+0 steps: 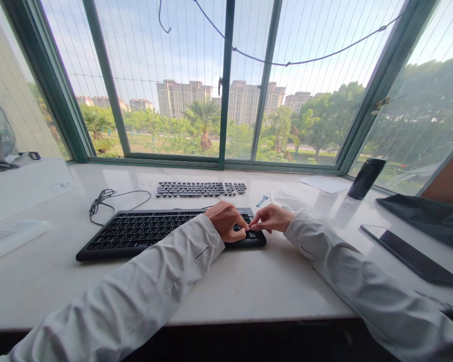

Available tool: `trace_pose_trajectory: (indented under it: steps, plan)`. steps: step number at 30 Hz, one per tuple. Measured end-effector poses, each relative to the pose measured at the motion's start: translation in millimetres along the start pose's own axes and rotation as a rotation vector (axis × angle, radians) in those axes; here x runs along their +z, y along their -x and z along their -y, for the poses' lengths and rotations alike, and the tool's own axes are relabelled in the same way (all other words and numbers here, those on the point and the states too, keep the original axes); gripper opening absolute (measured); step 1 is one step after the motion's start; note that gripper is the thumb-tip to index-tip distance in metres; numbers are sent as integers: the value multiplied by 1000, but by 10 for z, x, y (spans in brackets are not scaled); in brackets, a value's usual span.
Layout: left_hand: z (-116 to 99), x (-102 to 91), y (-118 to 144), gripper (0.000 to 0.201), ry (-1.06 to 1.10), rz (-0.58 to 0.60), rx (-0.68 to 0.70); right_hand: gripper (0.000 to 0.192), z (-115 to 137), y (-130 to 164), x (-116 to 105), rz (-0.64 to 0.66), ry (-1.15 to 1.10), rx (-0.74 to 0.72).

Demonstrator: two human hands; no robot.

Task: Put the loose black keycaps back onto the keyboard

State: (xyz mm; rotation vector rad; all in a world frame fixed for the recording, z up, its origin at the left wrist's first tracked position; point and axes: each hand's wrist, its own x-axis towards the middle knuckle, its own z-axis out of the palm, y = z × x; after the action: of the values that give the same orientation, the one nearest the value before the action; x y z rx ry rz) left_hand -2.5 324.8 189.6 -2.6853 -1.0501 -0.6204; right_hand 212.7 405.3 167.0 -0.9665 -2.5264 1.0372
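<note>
A black keyboard point(136, 229) lies on the white counter, most of its keys bare of caps. My left hand point(226, 221) is over its right end, fingers curled and closed, the tips down at the number pad. From the right, my right hand point(272, 218) meets it there with thumb and forefinger pinched close to the board. Whatever is between the fingertips is too small and covered to make out. Just below them, a dark keycap point(252, 235) sits on the number pad. Behind the keyboard, loose black keycaps point(200, 189) are laid out in keyboard order.
A small blue plastic tool point(262, 201) lies behind my right hand. The coiled cable point(101, 201) is at the left. To the right are a phone-like black slab point(411, 254), dark cloth point(430, 218), a tilted-looking black cylinder point(367, 178) and white paper point(323, 184). Windows rise behind.
</note>
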Motion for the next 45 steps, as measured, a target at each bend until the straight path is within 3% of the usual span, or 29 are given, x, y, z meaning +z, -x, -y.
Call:
trace_pose_trajectory:
  steps: [5,22,31,35,40,45]
  plan:
    - [-30,-17,-32,26,71,24,-55,47,68,21,0,-10,25,3]
    - [-102,17,-59,25,-39,19,-40,42,267,84,21,-61,171,-14]
    - [-155,7,-66,25,-111,59,-35,44,487,166,8,-47,253,77]
    - [-151,24,-66,25,-124,63,-17,41,561,201,25,-84,366,81]
    - [-90,32,-32,26,-134,31,30,37,393,169,27,-138,316,-11]
    - [-37,31,-26,28,-183,-33,-93,37,309,127,17,-342,327,-80]
